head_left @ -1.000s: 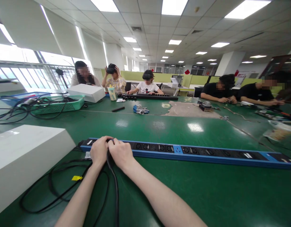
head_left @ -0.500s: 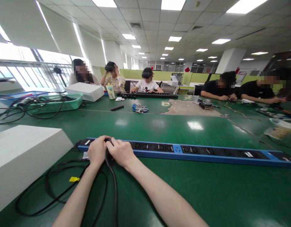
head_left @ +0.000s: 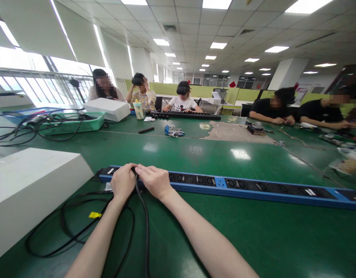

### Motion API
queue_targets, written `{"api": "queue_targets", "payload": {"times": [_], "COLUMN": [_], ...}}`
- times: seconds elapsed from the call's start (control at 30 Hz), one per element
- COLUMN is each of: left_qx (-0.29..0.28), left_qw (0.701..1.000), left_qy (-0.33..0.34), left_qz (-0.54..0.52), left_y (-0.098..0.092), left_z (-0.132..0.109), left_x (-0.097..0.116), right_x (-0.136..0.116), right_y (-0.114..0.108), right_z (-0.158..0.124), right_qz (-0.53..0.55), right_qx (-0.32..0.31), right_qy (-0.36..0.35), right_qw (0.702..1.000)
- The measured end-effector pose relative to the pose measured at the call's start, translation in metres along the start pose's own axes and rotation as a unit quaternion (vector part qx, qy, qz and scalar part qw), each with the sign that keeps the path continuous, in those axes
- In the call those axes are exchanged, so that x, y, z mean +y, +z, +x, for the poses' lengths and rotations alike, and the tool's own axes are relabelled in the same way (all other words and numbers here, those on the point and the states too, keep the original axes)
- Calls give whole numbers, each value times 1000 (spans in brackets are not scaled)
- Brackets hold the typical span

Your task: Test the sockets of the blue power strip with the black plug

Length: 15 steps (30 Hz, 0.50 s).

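A long blue and black power strip (head_left: 253, 188) lies across the green table (head_left: 195, 154) in front of me. Near its left end my left hand (head_left: 122, 182) and my right hand (head_left: 155, 180) sit side by side with fingers curled on the strip. Between them a black cable (head_left: 144, 224) runs from the strip toward me, its plug end hidden by my fingers. Both hands seem closed around that plug. More black cable loops (head_left: 68, 227) with a yellow tag (head_left: 95, 215) lie on the table at my left.
A white box (head_left: 30, 185) stands close at my left. Farther back are a green basket (head_left: 70, 125) full of cables, another white box (head_left: 108, 109), a cup (head_left: 139, 110), gloves (head_left: 173, 131) and a second power strip (head_left: 192, 115). Several people sit along the far and right sides.
My hands stay on the strip's left end, shifting only slightly. The view has tilted a little.
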<state>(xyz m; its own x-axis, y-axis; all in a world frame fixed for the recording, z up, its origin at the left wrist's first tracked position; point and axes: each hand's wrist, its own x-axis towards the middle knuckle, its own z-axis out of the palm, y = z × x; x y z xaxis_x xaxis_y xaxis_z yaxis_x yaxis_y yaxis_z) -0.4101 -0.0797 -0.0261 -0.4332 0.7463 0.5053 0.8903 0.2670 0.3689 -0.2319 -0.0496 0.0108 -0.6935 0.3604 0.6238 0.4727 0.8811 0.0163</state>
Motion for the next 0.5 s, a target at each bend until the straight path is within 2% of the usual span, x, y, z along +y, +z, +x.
{"api": "queue_targets", "payload": {"times": [0.1,0.23,0.33,0.5], "left_qx": [12,16,12,-12], "left_qw": [1000,1000,1000,998], "left_qy": [1,2,-2,-30], "left_qz": [0,-17,-22,-54], "left_y": [0,-2,-2,-7], "left_z": [1,-1,-2,4], "left_x": [3,5,4,5], "right_x": [9,31,45,54], "right_y": [-32,-70,-75,-68], "right_z": [15,20,10,1], "right_qz": [17,39,77,168], "right_qx": [41,47,36,33], "right_qy": [127,131,116,94], "right_qw": [991,990,990,981]}}
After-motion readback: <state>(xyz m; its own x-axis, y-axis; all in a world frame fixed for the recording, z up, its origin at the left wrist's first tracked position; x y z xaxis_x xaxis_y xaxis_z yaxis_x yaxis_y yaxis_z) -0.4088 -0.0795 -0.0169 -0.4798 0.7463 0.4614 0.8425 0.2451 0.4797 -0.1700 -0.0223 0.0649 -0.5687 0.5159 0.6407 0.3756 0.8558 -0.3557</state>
